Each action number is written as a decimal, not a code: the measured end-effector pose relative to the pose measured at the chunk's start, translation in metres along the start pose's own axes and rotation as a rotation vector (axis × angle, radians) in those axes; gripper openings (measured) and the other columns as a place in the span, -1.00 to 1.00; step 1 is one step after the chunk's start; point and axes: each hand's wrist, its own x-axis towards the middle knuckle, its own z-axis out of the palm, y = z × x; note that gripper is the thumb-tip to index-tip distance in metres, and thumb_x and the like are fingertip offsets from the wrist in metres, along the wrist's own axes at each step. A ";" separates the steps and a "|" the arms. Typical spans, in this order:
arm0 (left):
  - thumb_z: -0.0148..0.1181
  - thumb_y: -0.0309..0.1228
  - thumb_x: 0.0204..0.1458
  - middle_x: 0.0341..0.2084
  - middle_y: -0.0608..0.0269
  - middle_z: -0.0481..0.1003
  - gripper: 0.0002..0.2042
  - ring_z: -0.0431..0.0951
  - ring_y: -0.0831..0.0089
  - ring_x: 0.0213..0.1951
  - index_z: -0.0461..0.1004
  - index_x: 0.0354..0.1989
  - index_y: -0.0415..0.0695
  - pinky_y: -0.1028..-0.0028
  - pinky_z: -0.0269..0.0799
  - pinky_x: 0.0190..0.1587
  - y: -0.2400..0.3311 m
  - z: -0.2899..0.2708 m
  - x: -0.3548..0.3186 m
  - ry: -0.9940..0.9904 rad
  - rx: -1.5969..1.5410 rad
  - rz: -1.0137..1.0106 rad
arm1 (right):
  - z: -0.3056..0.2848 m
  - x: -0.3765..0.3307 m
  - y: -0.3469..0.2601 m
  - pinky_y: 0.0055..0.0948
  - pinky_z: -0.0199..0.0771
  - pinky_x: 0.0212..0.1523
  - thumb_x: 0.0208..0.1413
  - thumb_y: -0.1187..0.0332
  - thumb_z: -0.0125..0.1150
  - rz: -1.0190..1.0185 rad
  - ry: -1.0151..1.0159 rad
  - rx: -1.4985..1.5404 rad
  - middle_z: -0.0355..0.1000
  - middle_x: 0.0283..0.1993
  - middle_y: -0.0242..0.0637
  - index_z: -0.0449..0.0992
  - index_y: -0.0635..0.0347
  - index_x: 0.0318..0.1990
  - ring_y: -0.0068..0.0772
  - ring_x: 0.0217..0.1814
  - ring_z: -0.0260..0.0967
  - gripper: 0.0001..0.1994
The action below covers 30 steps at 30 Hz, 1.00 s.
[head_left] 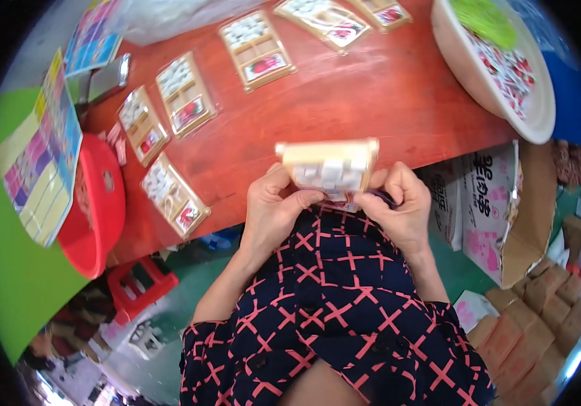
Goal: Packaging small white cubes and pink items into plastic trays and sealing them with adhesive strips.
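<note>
Between my two hands, close to my lap at the table's near edge, is a shallow beige tray (329, 153) of white blocks, tilted up, with a clear plastic cover or wrap. My left hand (270, 211) pinches its lower left corner, thumb across the front. My right hand (402, 208) grips the lower right side with curled fingers. A small dark curved object (383, 197) shows by the right fingers; its kind is unclear. Colourful printed material at the tray's lower edge is partly hidden by my thumbs.
Similar trays (187, 95) of white blocks and red-pictured cards lie across the red table (365, 95). A red basin (104, 203) and printed sheets (57, 149) are at left. A white basin (541, 115) of small printed pieces stands far right, above a cardboard box (527, 216).
</note>
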 end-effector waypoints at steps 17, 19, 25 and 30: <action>0.26 -0.50 -0.39 -0.50 0.30 0.50 -0.83 0.46 0.34 -0.43 0.50 -0.51 -0.13 0.48 0.39 -0.35 -0.017 -0.025 0.013 -0.059 0.496 0.925 | 0.015 0.035 0.006 -0.55 0.25 -0.42 -0.42 0.60 0.24 -0.362 -0.536 -0.181 0.39 -0.46 -0.35 0.53 0.18 -0.49 -0.52 -0.39 0.30 -0.79; 0.26 -0.50 -0.38 -0.51 0.29 0.50 -0.83 0.46 0.34 -0.44 0.50 -0.50 -0.13 0.48 0.39 -0.36 -0.027 -0.027 0.016 -0.005 0.504 0.924 | 0.017 0.035 0.009 -0.54 0.29 -0.39 -0.41 0.61 0.23 -0.369 -0.566 -0.157 0.40 -0.49 -0.34 0.53 0.22 -0.37 -0.52 -0.42 0.32 -0.72; 0.26 -0.50 -0.39 -0.54 0.27 0.50 -0.79 0.46 0.36 -0.46 0.50 -0.47 -0.16 0.48 0.38 -0.38 -0.018 -0.036 0.018 0.201 0.459 0.895 | 0.012 0.031 0.009 -0.32 0.29 0.00 -0.10 0.25 0.21 -0.180 -0.577 -0.004 0.44 -0.19 -0.02 0.23 0.41 0.03 -0.18 -0.03 0.36 -0.44; 0.30 -0.54 -0.45 -0.61 0.24 0.46 -0.75 0.44 0.34 -0.55 0.49 -0.46 -0.20 0.47 0.35 -0.47 -0.028 -0.030 0.017 0.224 0.446 0.820 | 0.045 0.031 0.027 -0.49 0.38 -0.21 -0.05 0.45 0.17 -0.312 -0.268 0.007 0.41 -0.25 -0.13 0.30 0.35 -0.19 -0.33 -0.25 0.40 -0.72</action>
